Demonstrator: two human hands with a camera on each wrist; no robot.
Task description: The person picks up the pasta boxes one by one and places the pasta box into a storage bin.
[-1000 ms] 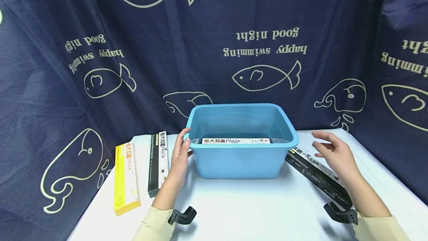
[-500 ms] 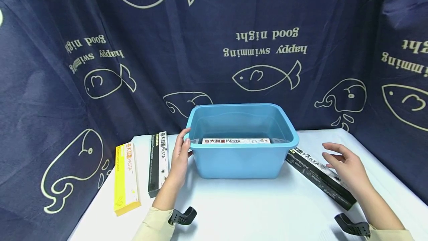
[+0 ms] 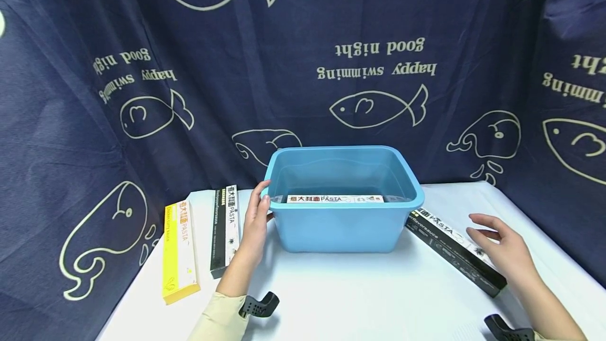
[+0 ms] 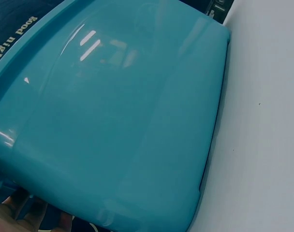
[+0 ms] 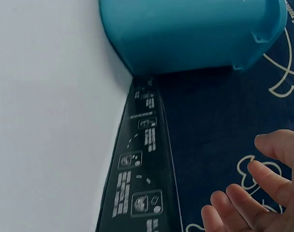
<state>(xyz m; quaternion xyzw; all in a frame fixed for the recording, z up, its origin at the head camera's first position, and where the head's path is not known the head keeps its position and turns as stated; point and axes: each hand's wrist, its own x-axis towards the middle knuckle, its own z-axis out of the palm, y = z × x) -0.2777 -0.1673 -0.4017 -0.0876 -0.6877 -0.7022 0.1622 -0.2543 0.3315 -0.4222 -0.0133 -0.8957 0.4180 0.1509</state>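
A light blue plastic bin [image 3: 338, 230] stands in the middle of the table, with a white-faced pasta box [image 3: 335, 199] inside along its near wall. My left hand [image 3: 255, 225] grips the bin's left rim; in the left wrist view its fingers [image 4: 33, 212] reach round the bin's side. On the right, a black and white pasta box [image 3: 456, 254] lies slanted, its far end close by the bin. My right hand [image 3: 508, 251] hovers at the near right part of that box, holding nothing. In the right wrist view its fingers are spread and lightly bent.
Left of the bin lie a yellow and white pasta box [image 3: 180, 251] and another black and white pasta box [image 3: 224, 230]. They rest on a white-covered table [image 3: 350, 299]. A dark blue curtain [image 3: 293, 88] with fish drawings hangs behind and at both sides.
My right hand has moved right and toward me, uncovering more of the slanted box's near end. The left hand and the bin stay where they were.
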